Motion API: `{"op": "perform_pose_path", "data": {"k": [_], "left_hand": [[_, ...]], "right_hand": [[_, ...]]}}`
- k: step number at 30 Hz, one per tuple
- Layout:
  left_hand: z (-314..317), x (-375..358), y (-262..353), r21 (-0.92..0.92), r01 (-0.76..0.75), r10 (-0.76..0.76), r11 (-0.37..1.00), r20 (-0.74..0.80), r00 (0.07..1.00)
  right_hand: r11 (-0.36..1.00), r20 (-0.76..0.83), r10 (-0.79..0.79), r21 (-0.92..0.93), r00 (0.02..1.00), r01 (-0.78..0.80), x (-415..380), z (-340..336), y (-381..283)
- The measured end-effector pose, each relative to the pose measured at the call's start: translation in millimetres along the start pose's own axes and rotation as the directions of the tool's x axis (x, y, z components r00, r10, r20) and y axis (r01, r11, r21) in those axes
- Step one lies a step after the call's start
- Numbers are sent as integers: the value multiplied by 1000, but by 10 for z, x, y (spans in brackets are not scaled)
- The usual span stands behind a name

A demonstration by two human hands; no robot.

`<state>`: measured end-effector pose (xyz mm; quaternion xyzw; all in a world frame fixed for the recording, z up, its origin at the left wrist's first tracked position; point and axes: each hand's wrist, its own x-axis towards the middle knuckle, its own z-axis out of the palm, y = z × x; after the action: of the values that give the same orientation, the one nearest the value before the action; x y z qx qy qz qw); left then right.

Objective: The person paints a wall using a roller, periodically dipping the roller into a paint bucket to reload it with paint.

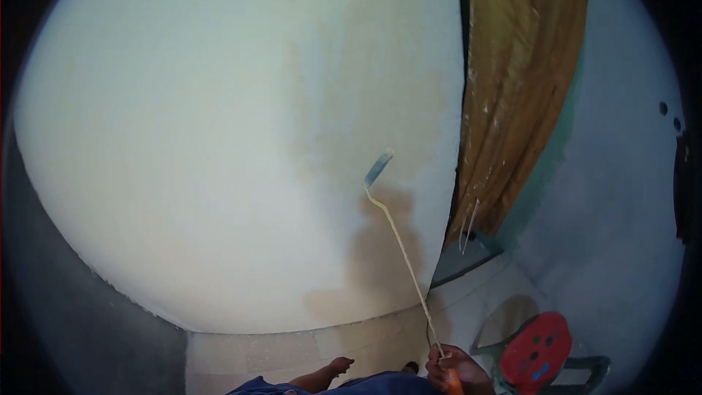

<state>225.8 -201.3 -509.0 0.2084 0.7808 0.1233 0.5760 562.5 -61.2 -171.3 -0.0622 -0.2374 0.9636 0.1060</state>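
"What takes up most of the view?"
"A pale wall [183,139], with a shadow [376,267] on its lower right part."
"And beside it?"
"A brown curtain [523,88] hangs just right of the wall's edge. Lower down, near the person, there's a red seat [548,340] on a dark green frame [589,361]."
"Where's the roller [378,169]?"
"In front of the wall. Its long rod [401,243] slants up and left; I can't tell whether the head touches the wall."
"And the hands?"
"The right hand [459,369] grips the roller's orange handle [455,382]. The left hand [338,366] is low, apart from the roller; I can't tell whether it's closed."
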Motion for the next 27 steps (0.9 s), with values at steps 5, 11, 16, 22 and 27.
{"op": "perform_pose_path", "data": {"k": [5, 11, 16, 22, 27], "left_hand": [[-119, -136, -227, -237, -4, -15, 972, -81, 997], [-98, -924, -1160, -584, -126, 32, 802, -169, 985], [53, -2310, -1521, -703, -159, 191, 694, -34, 981], [177, -3201, -2053, -800, -330, 466, 502, -72, 882], [223, -3630, -2656, -766, -516, 277, 383, -437, 855]], "right_hand": [[918, -226, -20, -390, 974, -71, 469, -390, 350], [85, -148, -131, -987, 980, -138, 1095, -643, 1110], [145, -171, 183, -969, 968, -199, 1188, 174, 2038], [-112, -19, 700, -990, 714, 84, 1613, 509, 3216], [-77, 50, 844, -974, 534, 213, 1754, 1070, 4060]]}}
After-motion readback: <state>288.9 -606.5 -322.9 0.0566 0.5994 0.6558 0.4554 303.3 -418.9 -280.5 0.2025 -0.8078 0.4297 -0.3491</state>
